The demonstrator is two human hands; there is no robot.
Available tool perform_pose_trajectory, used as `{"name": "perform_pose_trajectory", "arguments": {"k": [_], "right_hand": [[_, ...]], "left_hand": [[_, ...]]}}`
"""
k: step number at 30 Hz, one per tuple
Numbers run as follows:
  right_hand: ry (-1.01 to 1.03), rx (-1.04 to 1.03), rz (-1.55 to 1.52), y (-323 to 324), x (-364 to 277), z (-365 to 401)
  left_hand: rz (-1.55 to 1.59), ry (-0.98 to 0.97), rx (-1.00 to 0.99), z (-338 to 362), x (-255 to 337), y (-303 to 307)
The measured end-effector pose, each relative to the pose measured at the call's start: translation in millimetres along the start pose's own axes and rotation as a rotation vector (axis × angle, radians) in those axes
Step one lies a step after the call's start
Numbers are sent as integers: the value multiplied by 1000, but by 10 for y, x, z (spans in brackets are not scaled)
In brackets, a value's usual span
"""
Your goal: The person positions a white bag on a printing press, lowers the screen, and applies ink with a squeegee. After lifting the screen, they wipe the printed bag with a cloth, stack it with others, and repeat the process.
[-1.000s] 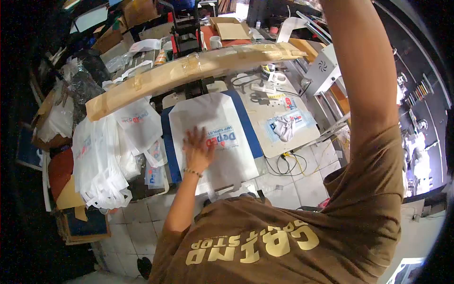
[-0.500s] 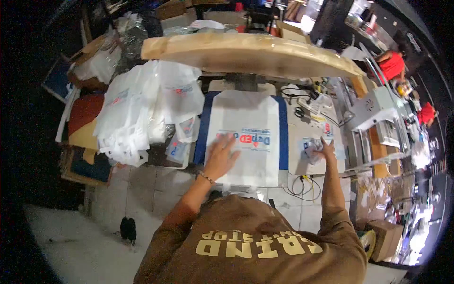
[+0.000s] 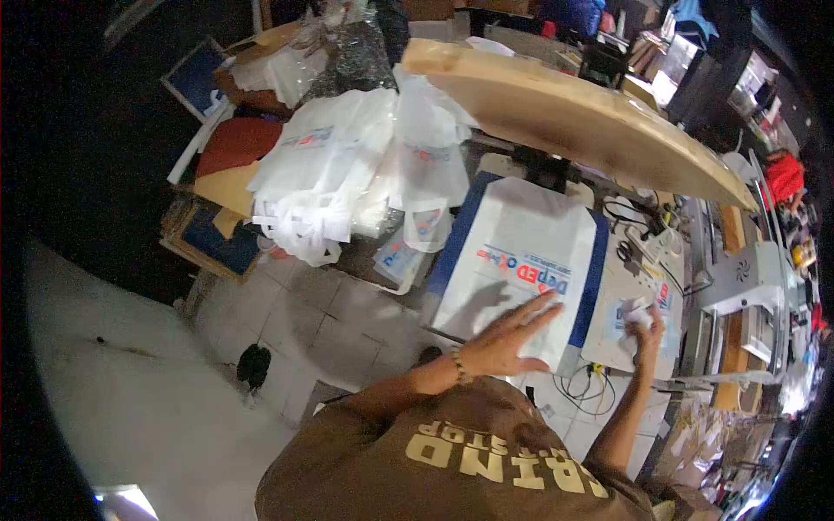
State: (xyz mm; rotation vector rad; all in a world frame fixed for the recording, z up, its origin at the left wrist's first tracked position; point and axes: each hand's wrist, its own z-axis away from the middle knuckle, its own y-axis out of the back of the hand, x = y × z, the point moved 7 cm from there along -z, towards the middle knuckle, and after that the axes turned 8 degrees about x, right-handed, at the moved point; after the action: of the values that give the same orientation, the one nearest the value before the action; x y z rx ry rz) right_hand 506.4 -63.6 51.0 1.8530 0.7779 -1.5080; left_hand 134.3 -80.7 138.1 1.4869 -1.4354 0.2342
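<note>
A white printed bag (image 3: 499, 234) lies flat over the blue-edged board (image 3: 593, 278). My left hand (image 3: 514, 337), fingers spread, is over the lower right part of the bag and holds nothing; whether it touches the bag is unclear. To the right, my right hand (image 3: 645, 330) is closed round a small crumpled white wad (image 3: 637, 310), above a printed clear sheet (image 3: 615, 323) on the pale side table.
A pile of white printed bags (image 3: 330, 148) lies at the left. Behind the board stretches a long wrapped beam (image 3: 573, 113). Black scissors (image 3: 625, 253) and cables lie at the back right, beside a grey machine (image 3: 743, 278). A person in red (image 3: 784, 176) is far right.
The view has turned, so the scene sits tilted and further right. My left hand has moved from the bag's left part to its lower right. My right hand has closed on the white wad.
</note>
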Motion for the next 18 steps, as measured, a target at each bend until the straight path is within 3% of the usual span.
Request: {"name": "perform_pose_trajectory", "arguments": {"k": [1, 2, 3, 4, 5, 8, 10, 11, 12, 15, 17, 18], "right_hand": [[41, -214, 80, -188, 401, 72], [-115, -388, 205, -670, 31, 528], [-224, -394, 85, -979, -168, 931], [-334, -390, -32, -1286, -368, 1336], [-505, -441, -517, -1549, -408, 1517], [-568, -551, -560, -1694, -637, 1619], [-591, -603, -572, -1727, -730, 1693], [-585, -615, -578, -1734, -670, 1691], [-567, -651, -546, -1700, -537, 1689], [-450, -665, -469, -1656, -311, 1597], [-54, -502, 101, -1473, -320, 1353], [82, -436, 196, -1393, -246, 1218]], "left_hand": [[24, -67, -12, -47, 54, -99], [-12, -145, -48, -90, 104, -198], [-75, -212, 4, -50, 150, -267], [18, -122, 25, 6, 36, -387], [112, -35, 47, 44, -116, -434], [-16, 28, -76, 65, -351, -343], [46, 20, -44, 180, -604, -441], [105, 4, -6, 150, -612, -348], [121, 121, -12, 161, -670, -318], [5, 111, 47, -63, -864, -99], [-109, 71, 178, -255, -1154, 71], [-182, 60, 228, -324, -1269, 202]]}}
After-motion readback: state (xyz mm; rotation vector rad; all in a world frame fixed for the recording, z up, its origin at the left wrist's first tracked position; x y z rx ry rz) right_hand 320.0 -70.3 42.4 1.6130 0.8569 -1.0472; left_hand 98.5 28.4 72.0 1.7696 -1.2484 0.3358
